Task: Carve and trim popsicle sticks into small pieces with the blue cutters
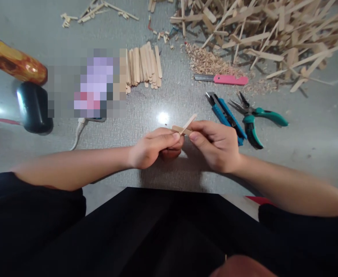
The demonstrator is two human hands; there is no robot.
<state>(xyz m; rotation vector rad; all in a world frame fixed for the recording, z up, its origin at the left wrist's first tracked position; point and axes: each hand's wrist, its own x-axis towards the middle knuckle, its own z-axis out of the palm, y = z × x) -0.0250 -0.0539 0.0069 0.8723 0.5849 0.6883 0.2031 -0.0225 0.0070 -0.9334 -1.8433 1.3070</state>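
Note:
Both hands meet above the table's near side, and two wooden craft sticks cross between them. My left hand (159,145) is closed, its thumb pressing the lower end of a slanting stick (190,122). In a pinch between thumb and forefinger, my right hand (216,144) grips the end of a flatter craft stick (176,128). Where the sticks cross, fingertips partly cover them, so I cannot tell whether they are joined. Just beyond my right hand lies a blue utility knife (225,115).
Teal-handled pliers (251,119) and a pink cutter (229,79) lie at right. Behind them spread wood shavings (212,61) and a heap of sticks (261,38). Farther left are lined-up sticks (141,65), a blurred phone (95,82) with a cable, and a dark case (34,107).

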